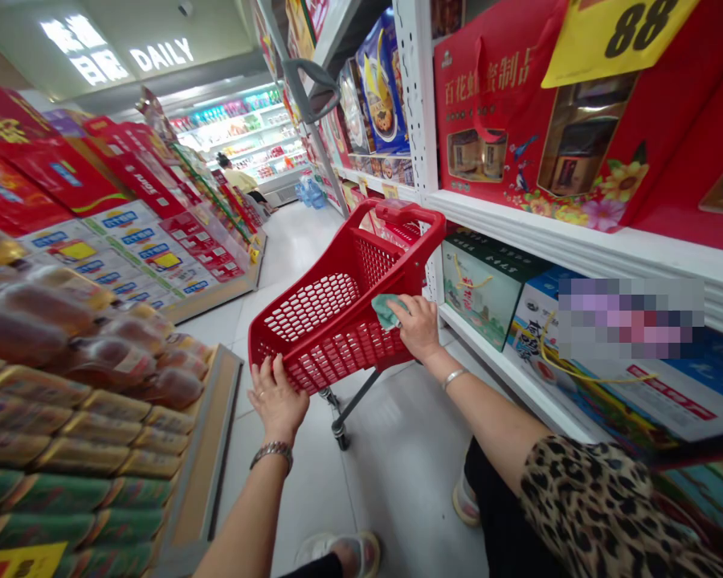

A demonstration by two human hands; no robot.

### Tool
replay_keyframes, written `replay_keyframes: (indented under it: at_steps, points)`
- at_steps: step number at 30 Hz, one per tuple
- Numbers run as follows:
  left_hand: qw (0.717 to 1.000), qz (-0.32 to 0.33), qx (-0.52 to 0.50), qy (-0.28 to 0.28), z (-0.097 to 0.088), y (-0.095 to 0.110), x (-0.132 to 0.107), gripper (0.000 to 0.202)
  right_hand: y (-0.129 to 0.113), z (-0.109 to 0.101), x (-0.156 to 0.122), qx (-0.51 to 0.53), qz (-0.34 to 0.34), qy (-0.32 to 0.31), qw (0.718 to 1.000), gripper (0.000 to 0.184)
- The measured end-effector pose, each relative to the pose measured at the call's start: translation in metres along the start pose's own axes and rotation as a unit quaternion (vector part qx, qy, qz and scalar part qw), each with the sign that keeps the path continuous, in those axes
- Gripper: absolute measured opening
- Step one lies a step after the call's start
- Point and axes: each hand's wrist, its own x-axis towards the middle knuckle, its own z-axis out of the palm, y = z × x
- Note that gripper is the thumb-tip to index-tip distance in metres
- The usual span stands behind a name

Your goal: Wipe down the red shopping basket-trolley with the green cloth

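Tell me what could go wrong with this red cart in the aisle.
The red shopping cart runs close to the white shelf lip on the right, so it might catch the green gift box. The green cloth in the right hand is bunched against the rim and could slip toward the caster. The left hand is near the stacked packaged food, which a wide swing might knock.

A white shelf (584, 249) carries gift boxes (488, 289); a red cart (361, 337) stands on the tiled floor (403, 474).
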Motion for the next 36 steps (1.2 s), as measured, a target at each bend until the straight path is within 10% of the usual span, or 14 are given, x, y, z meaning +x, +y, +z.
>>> replay_keyframes:
  at_steps: [5,17,26,36]
  points:
    - [0.999,0.014,-0.014,0.035,0.005,0.000,-0.006,0.079,-0.008,0.001,0.003,0.012,0.006,0.052,0.999,0.050]
    - [0.997,0.057,-0.012,0.047,0.008,-0.007,-0.006,0.089,-0.001,-0.005,-0.019,0.026,-0.019,-0.064,0.997,0.044]
    - [0.993,0.083,-0.001,0.088,0.015,-0.007,-0.010,0.085,0.039,-0.023,0.010,0.010,0.105,0.111,0.988,0.050]
    - [0.994,0.077,-0.007,0.076,0.015,-0.002,-0.010,0.089,0.035,0.000,-0.020,-0.022,0.113,-0.093,0.989,0.039]
